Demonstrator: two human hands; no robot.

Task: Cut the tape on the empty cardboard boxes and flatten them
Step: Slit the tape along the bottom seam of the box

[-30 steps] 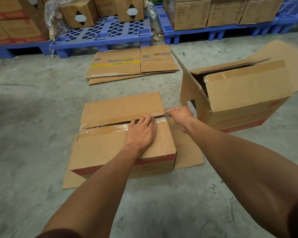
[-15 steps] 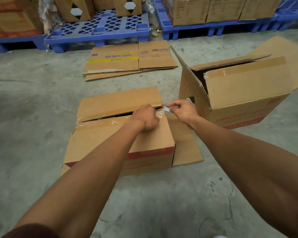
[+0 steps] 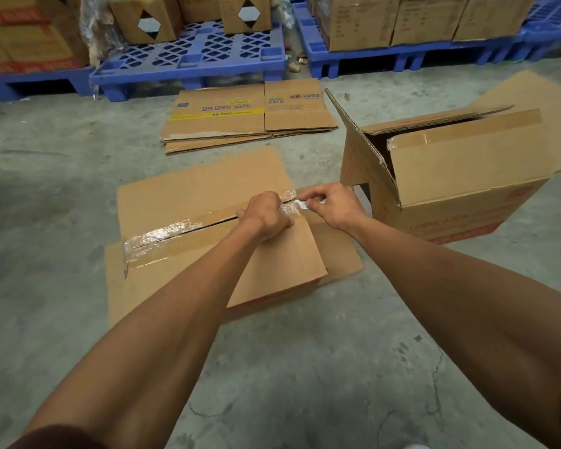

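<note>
A brown cardboard box stands on the concrete floor in front of me, with clear tape running along its top seam. The seam gapes a little in the middle. My left hand rests in a curled fist on the seam near the box's right end. My right hand pinches a small silvery blade at the tape on the right edge. A second, larger box stands open to the right with its flaps up.
Flattened cartons lie stacked on the floor beyond the box. Blue plastic pallets carrying more cartons line the back. A loose cardboard flap lies flat by the box's right side. Bare concrete stretches toward me.
My left hand has curled from flat fingers into a fist on the seam. My right hand has drawn the blade to the tape at the right end. The view came closer.
</note>
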